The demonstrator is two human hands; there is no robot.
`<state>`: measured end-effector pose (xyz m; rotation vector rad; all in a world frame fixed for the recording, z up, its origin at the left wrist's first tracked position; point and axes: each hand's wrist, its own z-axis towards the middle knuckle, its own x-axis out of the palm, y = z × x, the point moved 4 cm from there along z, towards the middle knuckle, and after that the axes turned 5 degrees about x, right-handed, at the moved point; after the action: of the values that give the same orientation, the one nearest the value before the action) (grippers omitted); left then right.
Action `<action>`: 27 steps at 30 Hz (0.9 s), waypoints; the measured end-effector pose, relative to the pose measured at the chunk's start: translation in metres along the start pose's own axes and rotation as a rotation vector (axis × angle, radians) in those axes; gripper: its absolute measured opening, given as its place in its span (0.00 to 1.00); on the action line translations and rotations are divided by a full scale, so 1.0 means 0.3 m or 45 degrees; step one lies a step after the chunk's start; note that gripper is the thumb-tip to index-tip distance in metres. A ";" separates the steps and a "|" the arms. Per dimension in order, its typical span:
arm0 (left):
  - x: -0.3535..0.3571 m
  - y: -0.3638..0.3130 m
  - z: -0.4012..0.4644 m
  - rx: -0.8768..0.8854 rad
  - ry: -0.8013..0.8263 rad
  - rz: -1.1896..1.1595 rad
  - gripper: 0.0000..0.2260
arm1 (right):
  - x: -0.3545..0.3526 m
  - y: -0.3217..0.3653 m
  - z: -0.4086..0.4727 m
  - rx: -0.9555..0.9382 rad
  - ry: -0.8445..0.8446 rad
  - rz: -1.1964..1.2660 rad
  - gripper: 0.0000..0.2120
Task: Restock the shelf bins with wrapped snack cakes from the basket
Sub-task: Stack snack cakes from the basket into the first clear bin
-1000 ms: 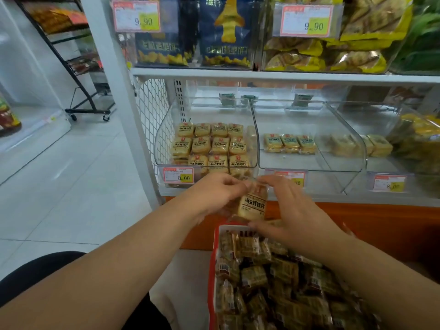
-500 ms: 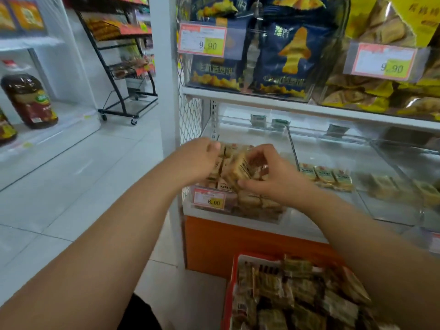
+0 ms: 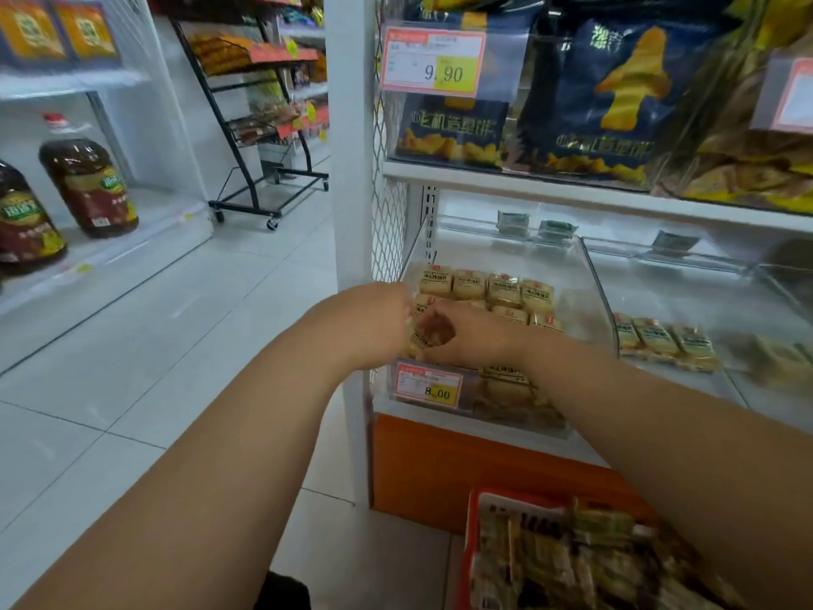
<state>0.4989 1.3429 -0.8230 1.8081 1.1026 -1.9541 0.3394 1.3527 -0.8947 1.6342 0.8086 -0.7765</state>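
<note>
Both hands meet at the centre of the frame, over the front left corner of the clear shelf bin. The left hand and the right hand together hold one wrapped snack cake, fingers curled round it; the cake is blurred. Behind them, rows of the same cakes fill the bin. A price tag hangs on the bin's front wall. At lower right, the red basket on the floor holds a heap of wrapped cakes.
</note>
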 end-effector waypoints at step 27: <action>0.226 -0.038 0.109 0.006 0.196 0.448 0.25 | -0.054 -0.062 -0.278 0.069 -0.438 -0.180 0.11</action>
<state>0.4545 1.3489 -0.8844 2.0218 0.7547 -1.6385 0.3215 1.4356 -0.8759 1.4462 0.6641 -1.1517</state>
